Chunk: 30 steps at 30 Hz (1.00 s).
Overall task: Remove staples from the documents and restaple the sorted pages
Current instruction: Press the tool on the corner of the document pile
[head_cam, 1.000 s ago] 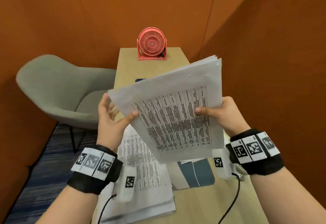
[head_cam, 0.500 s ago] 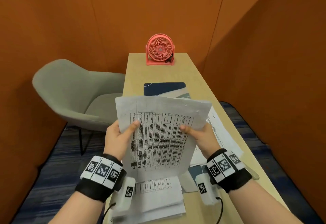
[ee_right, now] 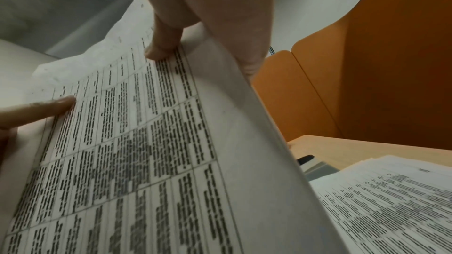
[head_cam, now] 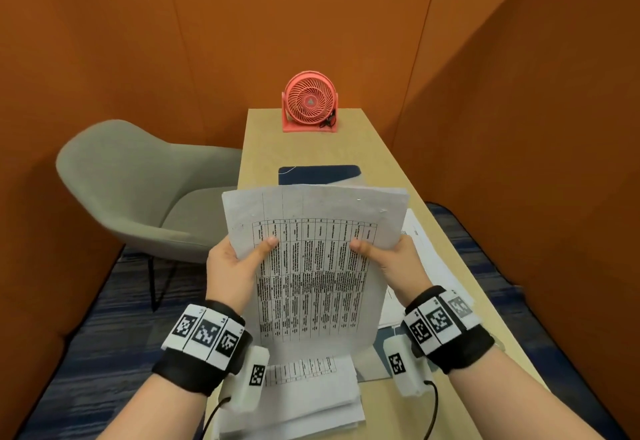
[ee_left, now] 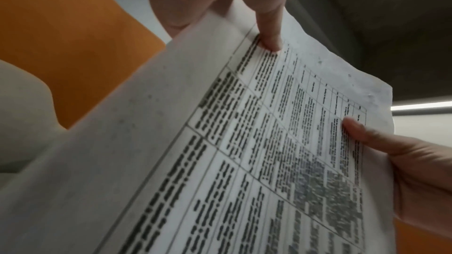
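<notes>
The desk (head_cam: 381, 176) below me carries two more paper piles (head_cam: 311, 394), so any sheet I drop lands among them and mixes the sorting. I hold the printed sheaf (head_cam: 311, 266) upright above the near pile, my left hand (head_cam: 232, 266) and right hand (head_cam: 401, 263) each pinching a side edge, thumbs on the face. Loose pages could fan out or slide if either thumb eases.

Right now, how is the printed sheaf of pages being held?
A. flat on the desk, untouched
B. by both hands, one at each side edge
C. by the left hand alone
B: the left hand and right hand each pinch a side edge of the sheaf of pages, thumbs on the printed face, raised above the desk.
</notes>
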Each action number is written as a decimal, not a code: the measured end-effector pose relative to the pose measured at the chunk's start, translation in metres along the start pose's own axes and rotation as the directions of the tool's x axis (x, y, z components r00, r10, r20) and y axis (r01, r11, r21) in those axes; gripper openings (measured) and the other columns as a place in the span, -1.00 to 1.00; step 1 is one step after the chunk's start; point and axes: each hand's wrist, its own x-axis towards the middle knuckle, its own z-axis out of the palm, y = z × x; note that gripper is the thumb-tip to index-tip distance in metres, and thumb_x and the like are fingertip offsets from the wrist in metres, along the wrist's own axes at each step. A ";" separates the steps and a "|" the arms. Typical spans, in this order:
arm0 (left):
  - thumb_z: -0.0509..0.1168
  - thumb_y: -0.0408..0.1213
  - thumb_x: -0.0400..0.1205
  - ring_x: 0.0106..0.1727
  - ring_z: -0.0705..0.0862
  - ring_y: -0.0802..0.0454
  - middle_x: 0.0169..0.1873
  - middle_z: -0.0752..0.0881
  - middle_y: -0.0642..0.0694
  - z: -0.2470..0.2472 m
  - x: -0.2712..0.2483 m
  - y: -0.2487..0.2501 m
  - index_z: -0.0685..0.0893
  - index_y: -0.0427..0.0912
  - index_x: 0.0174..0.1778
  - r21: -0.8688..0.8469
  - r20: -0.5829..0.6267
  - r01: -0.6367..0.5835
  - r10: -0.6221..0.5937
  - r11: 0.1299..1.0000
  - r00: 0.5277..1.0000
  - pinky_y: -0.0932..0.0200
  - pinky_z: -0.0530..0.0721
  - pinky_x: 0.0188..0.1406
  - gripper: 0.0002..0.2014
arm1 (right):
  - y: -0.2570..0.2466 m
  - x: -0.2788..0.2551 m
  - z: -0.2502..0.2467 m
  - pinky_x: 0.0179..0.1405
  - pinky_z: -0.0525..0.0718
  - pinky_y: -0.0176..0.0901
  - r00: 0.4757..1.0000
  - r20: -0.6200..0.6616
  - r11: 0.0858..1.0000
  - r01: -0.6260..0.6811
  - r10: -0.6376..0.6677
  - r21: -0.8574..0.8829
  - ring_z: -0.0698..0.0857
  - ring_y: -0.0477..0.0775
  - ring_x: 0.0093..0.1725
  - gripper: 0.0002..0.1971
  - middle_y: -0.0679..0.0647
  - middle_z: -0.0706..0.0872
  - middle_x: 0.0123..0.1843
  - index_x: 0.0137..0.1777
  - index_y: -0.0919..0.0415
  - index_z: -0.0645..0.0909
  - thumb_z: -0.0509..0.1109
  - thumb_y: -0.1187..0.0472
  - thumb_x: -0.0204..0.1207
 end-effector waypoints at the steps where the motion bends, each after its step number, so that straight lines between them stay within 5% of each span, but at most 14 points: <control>1: 0.43 -0.43 0.47 -0.06 0.76 0.18 -0.22 0.80 0.15 0.000 0.001 0.002 0.67 -0.01 -0.08 0.024 -0.017 0.001 -0.001 1.000 1.000 0.02 0.72 0.10 -0.77 | -0.002 0.000 -0.001 0.11 0.70 0.26 1.000 0.002 1.000 -0.003 0.003 -0.005 0.79 0.21 0.01 -0.51 0.21 0.80 0.00 0.08 0.32 0.66 0.57 0.13 0.14; 3: 0.48 -0.40 0.43 0.02 0.72 0.12 -0.10 0.72 0.18 0.001 0.003 0.006 0.56 -0.04 0.10 0.129 -0.072 -0.006 0.016 0.992 0.997 -0.09 0.64 0.22 -0.62 | -0.003 0.001 -0.004 0.07 0.73 0.21 1.000 0.011 1.000 -0.012 0.012 -0.016 0.79 0.20 -0.02 -0.47 0.22 0.80 0.00 0.10 0.36 0.65 0.57 0.13 0.14; 5: 0.52 -0.37 0.40 0.23 0.61 0.02 0.10 0.64 0.10 0.004 0.003 0.011 0.28 -0.01 0.46 0.250 -0.113 -0.036 0.066 0.968 0.991 -0.10 0.46 0.42 -0.23 | -0.001 0.001 -0.008 0.02 0.76 0.14 0.999 0.009 0.999 -0.031 0.031 -0.030 0.80 0.18 -0.04 -0.36 0.22 0.79 0.01 0.17 0.39 0.61 0.62 0.09 0.09; 7: 0.54 -0.29 0.39 0.52 0.30 -0.12 0.47 0.38 -0.11 0.009 0.004 0.020 0.00 -0.05 0.63 0.509 -0.079 -0.146 0.215 0.848 0.973 -0.13 0.13 0.56 0.02 | 0.001 0.000 -0.013 0.02 0.76 0.15 0.998 0.006 0.996 -0.067 0.067 -0.054 0.80 0.17 -0.02 -0.14 0.23 0.78 0.06 0.24 0.40 0.55 0.70 -0.03 -0.04; 10: 0.39 -0.01 0.49 0.61 0.14 -0.16 0.61 0.17 -0.16 0.028 0.008 0.028 0.12 -0.06 0.62 0.788 0.300 -0.453 0.382 0.417 0.874 -0.26 -0.19 0.47 -0.17 | 0.003 -0.004 -0.021 -0.02 0.77 0.11 0.994 0.046 0.994 -0.092 0.095 -0.063 0.80 0.17 -0.03 -0.30 0.23 0.80 0.02 0.20 0.40 0.59 0.63 0.07 0.06; 12: 0.18 0.12 0.59 0.57 0.26 -0.04 0.54 0.34 -0.05 0.045 0.015 0.035 0.25 -0.03 0.58 0.757 0.507 -0.571 0.266 0.317 0.820 -0.25 -0.26 0.48 -0.35 | 0.004 -0.008 -0.026 -0.02 0.77 0.13 0.991 0.047 0.991 -0.118 0.121 -0.062 0.80 0.19 -0.03 -0.27 0.24 0.79 0.03 0.21 0.40 0.58 0.66 0.06 0.04; 18: 0.09 -0.01 0.69 0.32 0.46 0.09 0.25 0.60 0.08 0.078 0.034 0.038 0.47 0.03 0.37 0.688 0.643 -0.611 0.062 0.393 0.763 0.10 0.07 0.37 -0.66 | 0.017 -0.016 -0.048 0.00 0.75 0.24 0.977 0.010 0.976 -0.211 0.211 -0.052 0.80 0.28 -0.03 -0.15 0.30 0.78 0.04 0.24 0.41 0.53 0.74 0.03 -0.03; 21: 0.07 -0.07 0.71 0.22 0.51 0.05 0.04 0.61 0.07 0.090 0.032 0.027 0.51 -0.04 0.30 0.681 0.661 -0.581 -0.033 0.446 0.749 0.13 0.14 0.31 -0.70 | 0.022 -0.019 -0.060 -0.07 0.78 0.12 0.971 0.022 0.971 -0.236 0.237 -0.024 0.80 0.29 -0.05 -0.51 0.32 0.79 0.00 0.14 0.41 0.61 0.60 0.25 0.22; 23: 0.07 -0.10 0.72 0.14 0.56 0.00 -0.11 0.56 0.09 0.098 0.032 0.016 0.55 -0.08 0.18 0.691 0.659 -0.561 -0.080 0.457 0.747 0.13 0.20 0.25 -0.76 | 0.030 -0.019 -0.067 -0.03 0.76 0.17 0.962 0.006 0.962 -0.273 0.273 -0.034 0.79 0.31 -0.04 -0.52 0.32 0.79 -0.01 0.12 0.41 0.62 0.57 0.23 0.21; 27: 0.10 -0.13 0.71 0.08 0.61 -0.07 -0.04 0.70 -0.07 0.113 0.036 -0.014 0.58 -0.15 0.09 0.725 0.650 -0.491 -0.244 0.483 0.719 0.10 0.39 0.18 -0.77 | 0.056 -0.011 -0.082 0.08 0.69 0.34 0.938 -0.051 0.934 -0.345 0.342 -0.088 0.79 0.34 -0.03 -0.41 0.33 0.80 -0.03 0.09 0.42 0.63 0.62 0.13 0.08; 30: 0.18 -0.20 0.69 0.03 0.63 -0.05 0.00 0.71 -0.13 0.122 0.038 -0.035 0.63 -0.18 0.05 0.724 0.646 -0.411 -0.335 0.555 0.686 0.20 0.46 -0.06 -0.82 | 0.077 -0.007 -0.094 0.08 0.71 0.31 0.925 -0.069 0.914 -0.381 0.374 -0.143 0.80 0.27 -0.06 -0.50 0.26 0.82 -0.07 0.06 0.37 0.66 0.62 0.10 0.19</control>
